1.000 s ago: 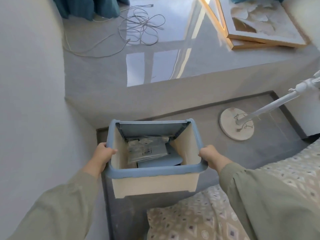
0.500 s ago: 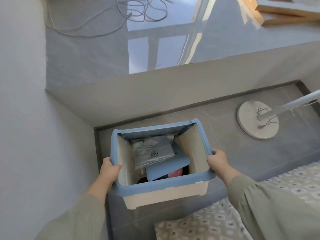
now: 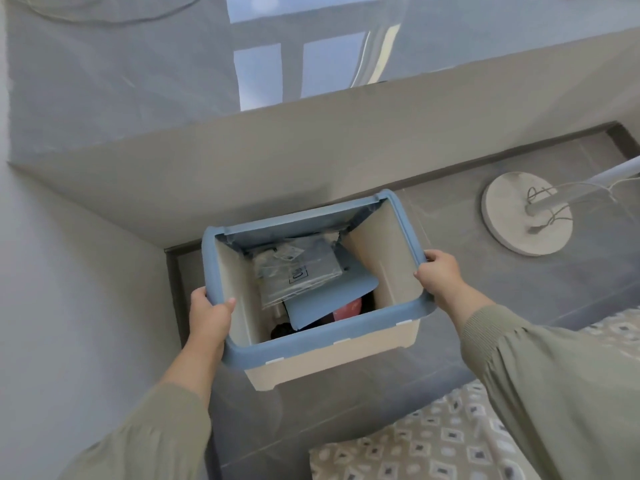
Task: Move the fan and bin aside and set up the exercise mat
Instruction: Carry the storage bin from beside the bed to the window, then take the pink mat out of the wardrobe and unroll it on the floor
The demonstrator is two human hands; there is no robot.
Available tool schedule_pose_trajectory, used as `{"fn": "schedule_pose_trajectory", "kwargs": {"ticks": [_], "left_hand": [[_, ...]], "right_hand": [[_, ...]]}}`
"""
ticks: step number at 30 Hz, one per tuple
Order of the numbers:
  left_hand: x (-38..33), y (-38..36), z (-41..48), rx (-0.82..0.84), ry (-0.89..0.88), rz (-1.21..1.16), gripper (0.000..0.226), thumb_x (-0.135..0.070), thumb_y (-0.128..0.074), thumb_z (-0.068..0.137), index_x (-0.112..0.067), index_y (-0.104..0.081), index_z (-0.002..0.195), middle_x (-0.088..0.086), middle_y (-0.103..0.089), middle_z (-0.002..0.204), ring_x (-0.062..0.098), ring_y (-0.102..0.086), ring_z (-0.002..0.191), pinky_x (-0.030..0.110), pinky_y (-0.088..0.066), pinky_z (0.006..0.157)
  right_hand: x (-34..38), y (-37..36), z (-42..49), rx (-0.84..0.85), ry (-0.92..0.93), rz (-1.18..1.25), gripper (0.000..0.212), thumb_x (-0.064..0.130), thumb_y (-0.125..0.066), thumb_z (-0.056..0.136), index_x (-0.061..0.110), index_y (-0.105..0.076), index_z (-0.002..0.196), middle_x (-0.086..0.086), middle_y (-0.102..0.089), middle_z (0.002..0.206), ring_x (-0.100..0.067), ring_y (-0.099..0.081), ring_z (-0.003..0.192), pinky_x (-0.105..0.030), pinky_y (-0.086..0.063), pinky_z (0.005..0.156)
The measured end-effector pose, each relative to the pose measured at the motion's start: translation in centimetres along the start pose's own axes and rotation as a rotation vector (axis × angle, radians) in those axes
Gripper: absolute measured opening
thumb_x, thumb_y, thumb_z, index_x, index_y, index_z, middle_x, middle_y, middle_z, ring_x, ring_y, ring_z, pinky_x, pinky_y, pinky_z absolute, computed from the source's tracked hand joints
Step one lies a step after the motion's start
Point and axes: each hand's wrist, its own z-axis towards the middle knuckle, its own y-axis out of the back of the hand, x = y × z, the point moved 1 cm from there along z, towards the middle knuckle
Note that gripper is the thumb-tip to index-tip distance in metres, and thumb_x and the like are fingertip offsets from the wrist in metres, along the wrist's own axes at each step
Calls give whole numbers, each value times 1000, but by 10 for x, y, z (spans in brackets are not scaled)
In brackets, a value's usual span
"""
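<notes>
Bin (image 3: 322,344) at centre, looks held just off the floor: move under way. Patterned fabric (image 3: 415,445) at 5 o'clock, mat setup apparently not begun. Fan base (image 3: 512,223) at 2 o'clock. Left hand (image 3: 209,313) and right hand (image 3: 441,275) each clasp the bin rim.

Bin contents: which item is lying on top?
The crinkled clear plastic packet, resting over the blue sheet; the pink item and dark item sit lower, partly hidden.

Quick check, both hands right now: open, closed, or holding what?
Left hand: closed, gripping the left rim of the bin.
Right hand: closed, gripping the bin's right rim.
</notes>
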Motion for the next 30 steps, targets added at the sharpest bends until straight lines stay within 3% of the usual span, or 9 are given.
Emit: {"fn": "schedule_pose_trajectory", "kwargs": {"ticks": [2,4,6,9,14,18,24,28,30], "left_hand": [[-3,-1,-1,-9,-2,52,51,-8,-55,92,-9,-31,137,11,-48,121,28,-49,105,39,-39,91],[-8,-2,-5,-19,-27,198,50,-7,-52,92,-5,-28,136,15,-45,127,33,-48,112,38,-37,89],[-14,1,-8,-3,-94,408,58,-15,-50,94,-6,-20,143,19,-35,141,37,-39,125,45,-35,100],[-14,14,-28,25,-224,728,74,-37,-44,96,-11,-2,151,16,-16,155,35,-19,141,51,-22,112],[-19,26,-105,55,-644,1026,70,-41,-41,96,-14,-5,151,7,-12,158,25,-6,146,48,-12,118],[-53,30,-167,111,-817,1098,66,-43,-33,98,-17,-2,151,4,-3,159,21,3,147,46,-4,118],[-99,29,-287,99,-1064,1151,65,-40,-32,99,-16,-3,151,7,-3,160,25,4,147,49,-3,117],[-111,28,-376,12,-1260,1137,69,-35,-65,84,-12,-38,143,13,-38,148,32,-31,140,57,-30,107],[-109,28,-427,-37,-1339,1122,71,-34,-74,75,-12,-47,136,15,-47,141,34,-42,133,58,-38,100]], "right_hand": [[3,-2,-7,-23,26,-9,40,-12,-42,79,-2,-63,111,-10,-59,90,-22,-49,77,-25,-39,58],[0,-3,-19,-20,47,-76,51,-5,-47,83,5,-50,133,-13,-60,118,-25,-55,97,-28,-46,79],[-6,-3,-41,39,-4,-174,71,16,-56,91,11,-17,150,-11,-33,150,-29,-38,133,-38,-33,109],[-19,8,-78,67,-118,-196,89,40,-54,91,8,6,150,-11,-6,159,-30,-12,145,-42,-16,118],[-31,53,-139,151,-3,-384,82,41,-48,93,6,-2,150,-11,-3,159,-26,-5,147,-40,-11,119],[-19,96,-189,191,151,-548,78,44,-47,93,11,-7,151,-8,-3,159,-24,-4,147,-41,-11,119],[11,166,-278,73,387,-594,75,42,-46,93,16,-8,151,-4,0,160,-20,-2,147,-41,-5,120],[12,223,-342,2,466,-558,73,40,-45,93,17,-8,151,-2,1,160,-17,2,147,-41,0,119],[-1,259,-376,-52,487,-542,72,39,-44,93,17,-9,151,-2,1,160,-17,2,147,-42,0,118]]}}
